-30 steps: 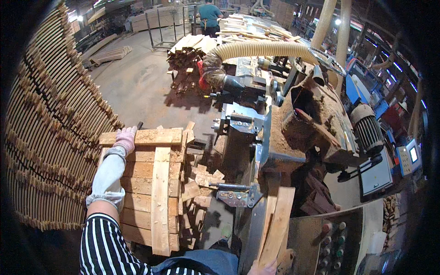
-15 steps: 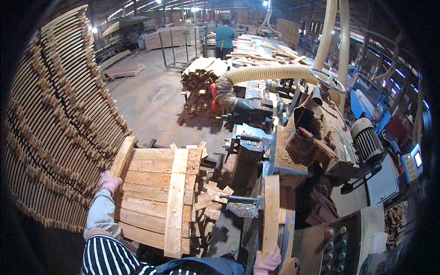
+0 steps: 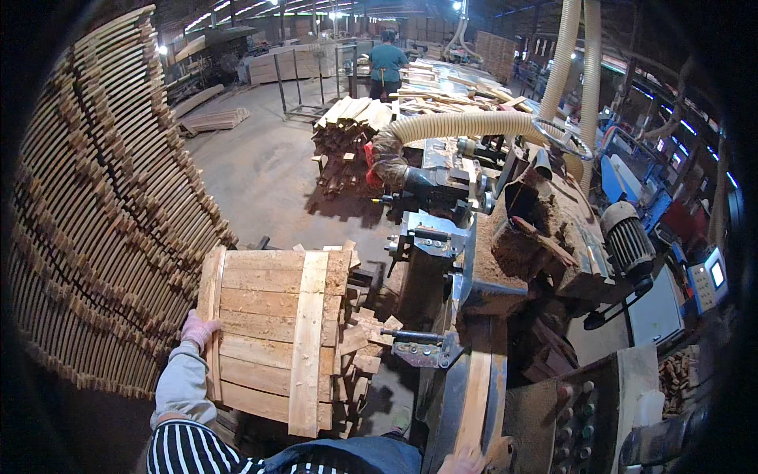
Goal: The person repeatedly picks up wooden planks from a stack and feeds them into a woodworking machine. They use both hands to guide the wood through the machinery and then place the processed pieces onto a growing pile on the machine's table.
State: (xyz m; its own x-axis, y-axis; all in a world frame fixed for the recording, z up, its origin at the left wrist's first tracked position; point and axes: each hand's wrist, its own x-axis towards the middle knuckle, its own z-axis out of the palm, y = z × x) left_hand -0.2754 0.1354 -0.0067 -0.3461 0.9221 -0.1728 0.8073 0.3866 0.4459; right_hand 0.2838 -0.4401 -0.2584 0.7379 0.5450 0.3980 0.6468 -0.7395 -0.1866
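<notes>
My left hand (image 3: 200,329), in a pale pink glove, grips a wooden slat (image 3: 212,296) along the left side of a stack of planks (image 3: 260,300). A lighter slat (image 3: 309,340) lies across the planks near their right ends. At the lower edge, my right hand (image 3: 464,460) is on the near end of a long wooden slat (image 3: 476,387), slightly smeared and partly cut off; its fingers look closed on the wood. This slat lies lengthwise on the metal bed of a woodworking machine (image 3: 493,292), its far end under the sawdust-covered housing.
A tall stack of curved slats (image 3: 110,213) rises at the left. Ribbed hoses (image 3: 474,125) run over the machine, and a motor (image 3: 628,237) and button panel (image 3: 576,423) are at its right. Farther off, a person (image 3: 387,67) stands by wood piles (image 3: 351,142).
The slat at my right hand has gone from tilted up to lying on the machine bed, farther in. My left hand has moved slightly nearer, and its slat now lies along the stack's edge.
</notes>
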